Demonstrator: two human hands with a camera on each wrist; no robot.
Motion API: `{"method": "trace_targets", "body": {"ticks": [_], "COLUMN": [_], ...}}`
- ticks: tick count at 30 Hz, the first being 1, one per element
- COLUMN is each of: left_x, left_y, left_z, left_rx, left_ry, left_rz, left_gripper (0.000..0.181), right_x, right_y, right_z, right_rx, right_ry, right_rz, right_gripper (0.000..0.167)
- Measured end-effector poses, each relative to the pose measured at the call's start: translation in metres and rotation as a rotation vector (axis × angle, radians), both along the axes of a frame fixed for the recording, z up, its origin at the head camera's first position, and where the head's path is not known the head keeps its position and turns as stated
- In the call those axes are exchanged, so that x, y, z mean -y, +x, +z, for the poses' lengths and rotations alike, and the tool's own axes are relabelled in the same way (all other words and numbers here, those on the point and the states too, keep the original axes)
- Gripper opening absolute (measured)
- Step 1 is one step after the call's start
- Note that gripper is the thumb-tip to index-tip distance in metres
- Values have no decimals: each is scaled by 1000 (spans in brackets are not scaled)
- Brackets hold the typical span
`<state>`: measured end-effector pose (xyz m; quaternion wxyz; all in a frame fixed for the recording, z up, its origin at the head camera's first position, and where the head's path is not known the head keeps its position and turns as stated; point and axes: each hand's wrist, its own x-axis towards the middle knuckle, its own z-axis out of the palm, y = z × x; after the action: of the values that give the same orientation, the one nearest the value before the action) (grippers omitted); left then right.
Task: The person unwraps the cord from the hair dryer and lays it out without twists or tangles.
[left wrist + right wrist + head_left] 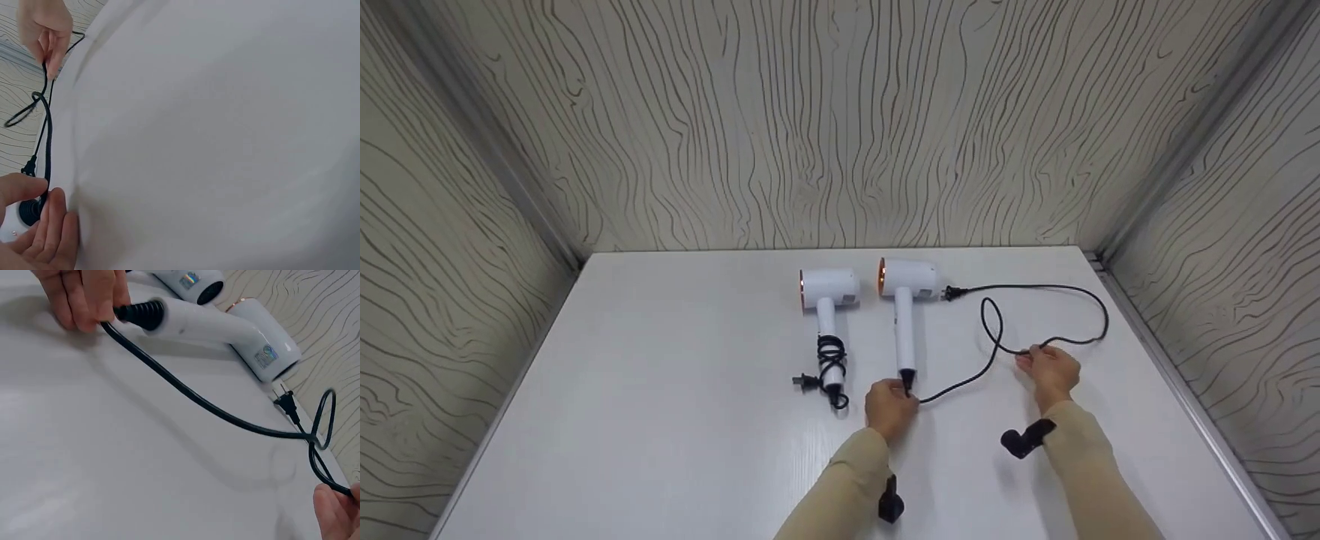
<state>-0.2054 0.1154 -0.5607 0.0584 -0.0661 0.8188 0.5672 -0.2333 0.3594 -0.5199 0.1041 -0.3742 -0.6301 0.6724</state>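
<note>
A white hair dryer (905, 322) lies on the table with its black cord (971, 379) loose. At the base of its handle, my left hand (891, 409) pinches the cord between thumb and fingers, close to the black strain relief (147, 314). Farther along, my right hand (1048, 373) pinches the same cord, which crosses itself in a loop between the two hands. Beyond the right hand the cord curves back to its two-pin plug (954, 292), lying beside the dryer's head.
To the left lies a second white hair dryer (829, 289), its cord (832, 354) wound round the handle and its plug (805, 382) sticking out left. Wood-grain panels (825, 127) stand round the white table (660, 375) at the back and sides.
</note>
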Motion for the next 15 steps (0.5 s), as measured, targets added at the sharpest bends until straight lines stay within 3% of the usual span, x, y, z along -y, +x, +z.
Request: {"method": "trace_targets", "body": {"ticks": [6,15], "left_x": [-1,1], "left_y": [-1,-2], "left_z": [1,4], "left_rx": [4,58], "left_ry": [-44,-53], "left_rz": [22,5], "left_gripper": [24,29], "right_x": [-30,-74], "right_y": [-2,4], "right_z": [18,30], "right_rx": [-46,112], "right_ry": [204,784], "right_rz": [14,214], "right_gripper": [37,35]}}
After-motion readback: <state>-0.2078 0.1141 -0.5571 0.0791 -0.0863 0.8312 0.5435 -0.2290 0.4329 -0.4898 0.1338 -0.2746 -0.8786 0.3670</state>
